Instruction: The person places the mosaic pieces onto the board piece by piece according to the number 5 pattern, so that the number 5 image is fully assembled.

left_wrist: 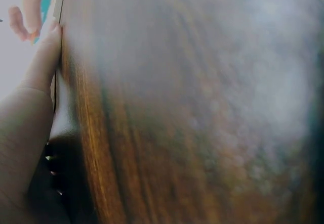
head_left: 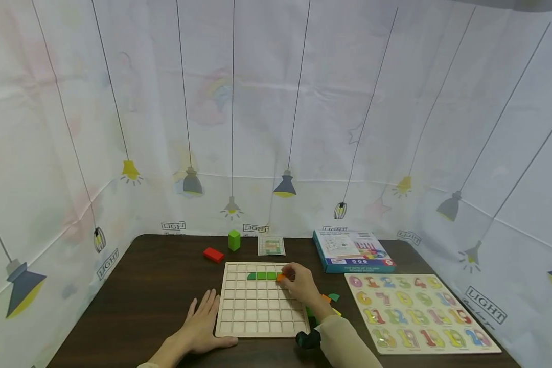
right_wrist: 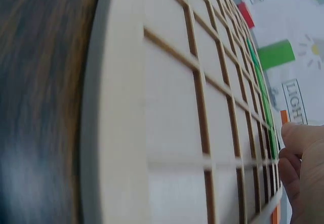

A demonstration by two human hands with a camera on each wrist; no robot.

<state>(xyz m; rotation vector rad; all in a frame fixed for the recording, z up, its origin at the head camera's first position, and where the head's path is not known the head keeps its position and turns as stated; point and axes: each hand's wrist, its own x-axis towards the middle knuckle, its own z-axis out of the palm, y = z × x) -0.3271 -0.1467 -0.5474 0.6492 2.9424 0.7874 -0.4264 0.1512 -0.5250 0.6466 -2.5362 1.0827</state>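
A pale wooden grid board (head_left: 262, 317) lies on the dark table. In its second row sits a green strip of pieces (head_left: 261, 276). My right hand (head_left: 299, 283) pinches a small orange piece (head_left: 280, 277) at the right end of that strip. In the right wrist view the grid board (right_wrist: 172, 107) fills the frame, with the green strip (right_wrist: 260, 87) and my fingers (right_wrist: 298, 158) at the far edge. My left hand (head_left: 204, 322) lies flat on the table, fingers straight, touching the board's left edge; its fingers (left_wrist: 43, 57) show against the board edge in the left wrist view.
A red block (head_left: 213, 254) and an upright green block (head_left: 233, 239) stand behind the board, beside a small pattern card (head_left: 271, 246). A blue box (head_left: 351, 250) lies back right. A number puzzle board (head_left: 416, 312) lies at right. Loose coloured pieces (head_left: 330, 297) sit right of the grid.
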